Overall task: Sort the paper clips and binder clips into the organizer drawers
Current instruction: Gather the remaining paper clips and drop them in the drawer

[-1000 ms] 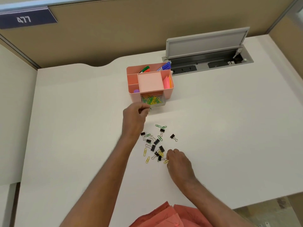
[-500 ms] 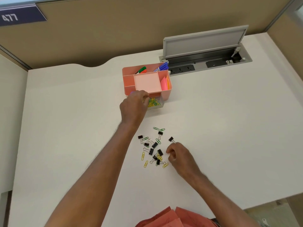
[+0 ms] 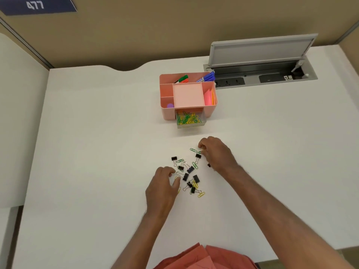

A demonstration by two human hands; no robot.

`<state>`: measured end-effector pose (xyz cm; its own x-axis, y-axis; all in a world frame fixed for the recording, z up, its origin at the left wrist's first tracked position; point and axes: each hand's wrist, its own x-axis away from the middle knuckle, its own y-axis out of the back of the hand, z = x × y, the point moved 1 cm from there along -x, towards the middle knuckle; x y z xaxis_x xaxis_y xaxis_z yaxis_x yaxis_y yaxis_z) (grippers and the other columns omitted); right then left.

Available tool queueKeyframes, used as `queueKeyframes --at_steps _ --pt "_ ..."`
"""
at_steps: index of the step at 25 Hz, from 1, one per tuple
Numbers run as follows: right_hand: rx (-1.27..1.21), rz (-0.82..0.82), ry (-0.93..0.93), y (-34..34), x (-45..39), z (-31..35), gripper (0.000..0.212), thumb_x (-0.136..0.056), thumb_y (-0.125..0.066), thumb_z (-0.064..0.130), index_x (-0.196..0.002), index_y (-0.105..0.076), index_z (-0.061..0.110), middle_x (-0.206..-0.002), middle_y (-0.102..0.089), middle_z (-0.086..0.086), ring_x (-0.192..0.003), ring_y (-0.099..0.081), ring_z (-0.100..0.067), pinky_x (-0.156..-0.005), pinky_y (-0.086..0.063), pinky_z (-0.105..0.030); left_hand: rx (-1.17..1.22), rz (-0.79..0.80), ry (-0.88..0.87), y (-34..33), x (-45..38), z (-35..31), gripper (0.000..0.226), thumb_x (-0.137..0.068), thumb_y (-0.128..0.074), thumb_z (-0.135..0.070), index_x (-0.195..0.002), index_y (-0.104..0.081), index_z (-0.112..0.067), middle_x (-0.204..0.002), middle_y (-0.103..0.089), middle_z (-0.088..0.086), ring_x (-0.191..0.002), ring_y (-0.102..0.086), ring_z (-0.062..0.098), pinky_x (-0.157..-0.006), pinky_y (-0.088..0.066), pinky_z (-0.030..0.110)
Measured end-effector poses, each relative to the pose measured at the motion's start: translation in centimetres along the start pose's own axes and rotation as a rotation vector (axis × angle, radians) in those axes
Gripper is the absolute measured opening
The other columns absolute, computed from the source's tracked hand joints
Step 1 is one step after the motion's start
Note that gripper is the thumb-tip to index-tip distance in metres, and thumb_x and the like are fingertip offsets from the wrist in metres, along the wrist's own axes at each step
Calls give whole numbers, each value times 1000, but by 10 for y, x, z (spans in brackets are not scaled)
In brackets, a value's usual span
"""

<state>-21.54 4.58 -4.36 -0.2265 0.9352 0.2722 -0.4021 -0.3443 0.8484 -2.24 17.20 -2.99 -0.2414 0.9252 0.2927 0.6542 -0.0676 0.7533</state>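
Note:
The pink organizer (image 3: 166, 113) stands at the back of the desk. Its clear bottom drawer (image 3: 203, 122) is pulled out and holds green and yellow paper clips. Black binder clips (image 3: 186, 176) and loose green and yellow paper clips (image 3: 201, 194) lie mixed in a pile in front of it. My left hand (image 3: 162, 191) rests at the pile's left edge, fingers apart around a yellow paper clip (image 3: 177, 178) without holding it. My right hand (image 3: 216, 153) is at the pile's far right, its fingertips pinched on a green paper clip (image 3: 199, 152) that lies on the desk.
Markers (image 3: 183, 78) and pink sticky notes (image 3: 207, 97) fill the organizer's top compartments. Behind it to the right is a socket box (image 3: 260, 78) set into the desk, its grey lid raised. A partition wall runs along the back. Red cloth (image 3: 202, 257) shows at the near desk edge.
My left hand has come back from the open drawer to the pile's left edge. My right hand has moved from the pile's near side to its far right.

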Motion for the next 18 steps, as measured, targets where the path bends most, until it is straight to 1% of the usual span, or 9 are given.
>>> queueKeyframes --at_steps 2,5,7,9,11,14,16,18 --pt "-14 62 19 -2 -3 -4 10 -96 -62 16 -104 -66 19 -100 -60 2 -96 -57 -20 -79 -50 -39 -42 43 29 -6 5 11 18 -95 -64 -38 -112 -59 -32 -108 -55 -18 -94 -59 6 -73 -42 26" --pt "21 91 35 -1 -6 -3 7 -96 -59 15 -94 -65 17 -95 -58 2 -84 -62 -22 -75 -52 -39 -105 55 16 -9 4 12 14 -97 -61 -34 -110 -61 -29 -107 -56 -14 -96 -60 9 -77 -49 31" --pt "21 105 16 0 -7 -3 9 -94 -58 12 -89 -64 16 -93 -57 1 -80 -62 -22 -71 -52 -37 -121 69 19 -9 1 9 7 -98 -60 -29 -104 -62 -28 -104 -57 -12 -95 -61 11 -79 -52 33" --pt "-29 91 -7 0 -8 -3 9 -90 -58 9 -88 -63 17 -92 -56 2 -80 -60 -21 -69 -50 -34 -131 98 27 -10 -4 5 7 -96 -56 -24 -95 -62 -28 -100 -57 -11 -91 -60 11 -75 -50 30" --pt "-82 35 5 0 -8 -1 11 -88 -59 8 -89 -63 18 -92 -56 3 -81 -58 -18 -71 -50 -33 -162 128 26 -10 -9 3 11 -93 -54 -20 -89 -60 -28 -98 -57 -11 -86 -58 12 -71 -46 28" --pt "-98 -38 65 0 -12 7 12 -92 -57 8 -94 -63 18 -94 -57 3 -81 -57 -17 -71 -50 -33 -203 151 2 -10 -13 2 12 -92 -52 -18 -86 -59 -26 -96 -57 -9 -82 -57 14 -67 -44 28" --pt "-51 -30 112 -1 -18 12 12 -95 -56 8 -98 -63 17 -98 -58 1 -84 -58 -21 -71 -52 -38 -193 154 -5 -12 -13 3 13 -93 -50 -15 -90 -58 -25 -96 -57 -9 -82 -57 17 -67 -44 30" --pt "34 8 176 -4 -22 15 16 -96 -55 9 -105 -65 18 -101 -59 -1 -90 -59 -22 -71 -53 -41 -174 147 3 -11 -14 4 11 -95 -51 -14 -98 -57 -24 -97 -59 -8 -86 -59 20 -71 -47 33"
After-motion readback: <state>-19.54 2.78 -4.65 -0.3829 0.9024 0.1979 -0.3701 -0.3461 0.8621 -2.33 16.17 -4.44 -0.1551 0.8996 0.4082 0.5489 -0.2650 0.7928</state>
